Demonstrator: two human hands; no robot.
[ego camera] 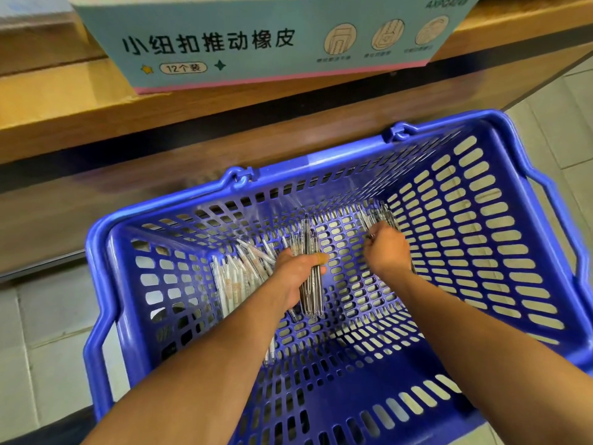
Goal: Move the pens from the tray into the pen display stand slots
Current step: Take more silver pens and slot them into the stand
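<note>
Both my hands reach down into a blue plastic basket [500, 220]. My left hand [296, 273] grips a bundle of dark clear-barrelled pens [313, 284], held roughly upright. Several white pens [234, 277] lie in a heap on the basket floor just left of that hand. My right hand [386, 252] is curled over another cluster of dark pens [378, 216] at the far right of the floor, and its fingers close round them. No pen display stand is in view.
A wooden shelf [80, 107] runs across the top, just beyond the basket. A light blue carton with printed characters [256, 40] stands on it. Pale floor tiles [35, 348] show to the left and right of the basket.
</note>
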